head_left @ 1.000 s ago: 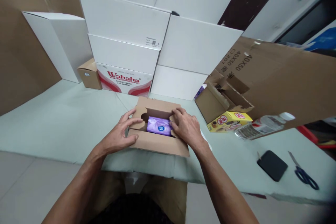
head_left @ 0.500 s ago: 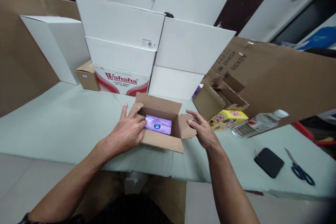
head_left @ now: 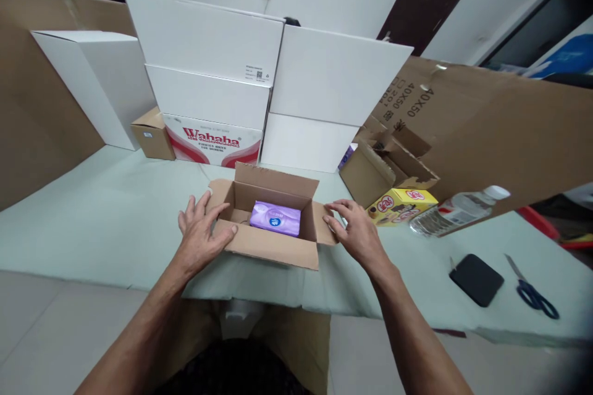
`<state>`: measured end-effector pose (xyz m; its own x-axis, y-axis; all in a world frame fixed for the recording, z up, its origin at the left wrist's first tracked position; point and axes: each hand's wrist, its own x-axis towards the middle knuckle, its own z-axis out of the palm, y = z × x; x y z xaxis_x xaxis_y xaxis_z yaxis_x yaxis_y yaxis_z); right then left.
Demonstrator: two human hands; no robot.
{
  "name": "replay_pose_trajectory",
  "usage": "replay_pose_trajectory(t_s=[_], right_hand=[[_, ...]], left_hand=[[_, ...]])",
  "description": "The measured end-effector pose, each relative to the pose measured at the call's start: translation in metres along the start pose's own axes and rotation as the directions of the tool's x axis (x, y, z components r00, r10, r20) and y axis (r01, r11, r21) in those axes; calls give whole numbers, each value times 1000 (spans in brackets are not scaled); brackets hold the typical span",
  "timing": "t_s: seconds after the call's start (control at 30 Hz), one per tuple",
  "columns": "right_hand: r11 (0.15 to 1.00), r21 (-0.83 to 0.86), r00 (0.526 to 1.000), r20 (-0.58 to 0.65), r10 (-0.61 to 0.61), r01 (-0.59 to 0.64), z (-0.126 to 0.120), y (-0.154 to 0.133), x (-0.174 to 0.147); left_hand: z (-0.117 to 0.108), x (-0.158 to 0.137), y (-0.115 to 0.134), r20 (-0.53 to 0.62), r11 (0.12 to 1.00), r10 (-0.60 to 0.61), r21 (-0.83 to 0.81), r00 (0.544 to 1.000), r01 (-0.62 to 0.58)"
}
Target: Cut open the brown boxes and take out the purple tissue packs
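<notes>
A small brown cardboard box (head_left: 273,252) stands on the table with its flaps spread outward. Inside it lies a purple pack of tissues (head_left: 275,217), flat against the bottom, label up. My left hand (head_left: 204,231) rests at the box's left end, fingers spread, index finger and thumb touching the left flap and near corner. At the opposite end my right hand (head_left: 359,231) has thumb and fingers on the right flap (head_left: 325,225), which it grips at its outer edge. The fingers' undersides are hidden.
Behind stands a large white Wahaha carton (head_left: 210,142) with raised flaps, beside a small brown box (head_left: 152,136). To the right are an open carton (head_left: 368,176), a yellow box (head_left: 402,207), a water bottle (head_left: 458,210), a black pouch (head_left: 477,281) and scissors (head_left: 532,293).
My left hand has drawn back leftward out of the box, off the tissue pack, and the left flap now leans outward. My right hand stays at the right flap, which lies lower.
</notes>
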<state>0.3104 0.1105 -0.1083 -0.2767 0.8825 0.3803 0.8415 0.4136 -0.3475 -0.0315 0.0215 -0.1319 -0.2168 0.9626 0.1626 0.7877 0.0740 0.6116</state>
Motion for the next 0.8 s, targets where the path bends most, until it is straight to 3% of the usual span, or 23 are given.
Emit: replay_pose_trajectory(t_s=[0.1, 0.2, 0.27, 0.37, 0.47, 0.6, 0.7, 0.8], right_hand=[[954, -231, 981, 39, -189, 193, -9, -26, 2], [891, -229, 906, 265, -331, 393, -15, -54, 12], [867, -237, 848, 429, -311, 438, -17, -71, 22], [831, -334, 769, 618, -162, 444, -21, -93, 38], [799, -367, 681, 729, -72, 477, -19, -108, 55], [802, -280, 569, 818, -89, 528, -2, -117, 72], [801, -261, 540, 837, -91, 539, 14, -116, 77], [821, -244, 570, 813, -116, 517, 22, -113, 75]], left_hand=[[0, 0, 3, -26, 998, 37, 48, 999, -35], [0, 1, 3, -35, 996, 64, 67, 997, -61], [2, 2, 3, -45, 995, 72, 67, 996, -69], [5, 2, 2, -59, 995, 81, 68, 995, -77], [8, 1, 1, -64, 994, 88, 75, 994, -83], [11, 0, 1, -83, 993, 100, 73, 992, -94], [13, 0, 2, -92, 993, 109, 58, 990, -103], [14, -1, 3, -105, 994, 105, 50, 989, -101]])
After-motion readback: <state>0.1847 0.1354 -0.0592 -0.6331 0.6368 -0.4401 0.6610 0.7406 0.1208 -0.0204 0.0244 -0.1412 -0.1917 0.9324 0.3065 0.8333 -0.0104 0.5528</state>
